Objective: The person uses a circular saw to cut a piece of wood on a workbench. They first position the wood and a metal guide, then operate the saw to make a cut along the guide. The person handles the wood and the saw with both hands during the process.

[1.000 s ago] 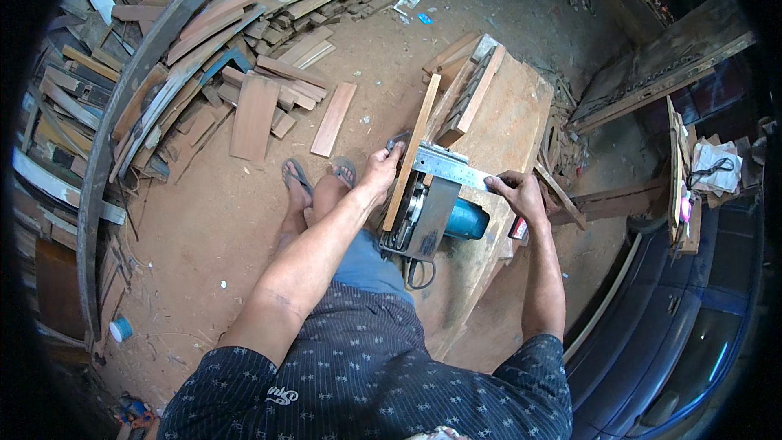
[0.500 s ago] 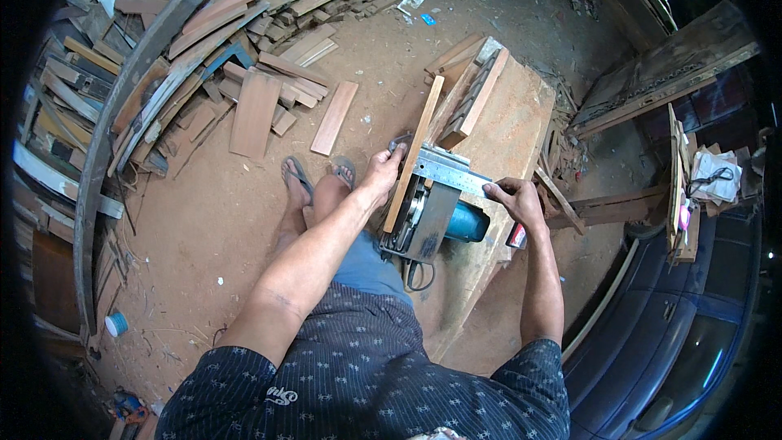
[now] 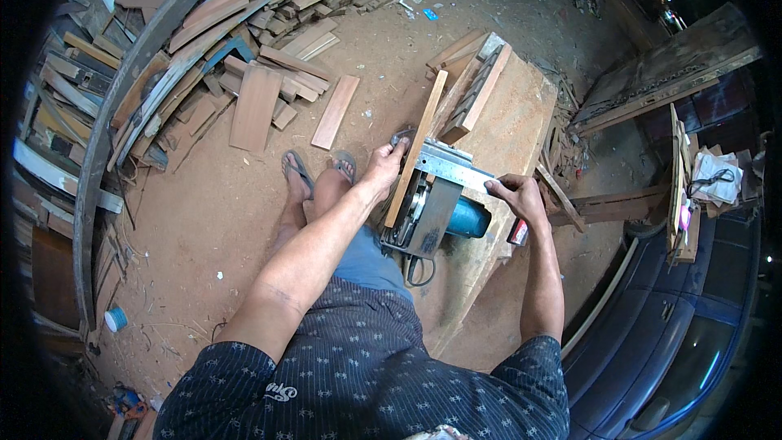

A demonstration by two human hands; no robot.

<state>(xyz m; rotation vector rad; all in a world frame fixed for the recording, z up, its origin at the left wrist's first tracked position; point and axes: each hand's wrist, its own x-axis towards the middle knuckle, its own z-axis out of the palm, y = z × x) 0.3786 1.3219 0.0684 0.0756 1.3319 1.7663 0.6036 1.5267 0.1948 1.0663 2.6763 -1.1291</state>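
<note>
An electric power tool with a blue motor housing (image 3: 468, 217) and a flat metal base lies at the near left end of the wooden bench (image 3: 509, 118). A long narrow wooden strip (image 3: 416, 151) stands along its left side. My left hand (image 3: 384, 169) is closed at the strip's left face, fingertips by a small metal part; its grip is partly hidden. Across the tool's top lies a flat metal square (image 3: 453, 169), its left end meeting the strip. My right hand (image 3: 519, 195) pinches the square's right end between thumb and fingers.
A slotted wooden block (image 3: 481, 91) lies on the bench beyond the tool. Loose boards (image 3: 336, 112) and a large timber pile (image 3: 195, 49) cover the ground at left. A dark blue car (image 3: 660, 326) stands at right, below a cluttered wooden stand (image 3: 688, 187).
The whole view has shifted slightly. Both hands keep their holds, and the square and the wooden strip stay in nearly the same place on the tool.
</note>
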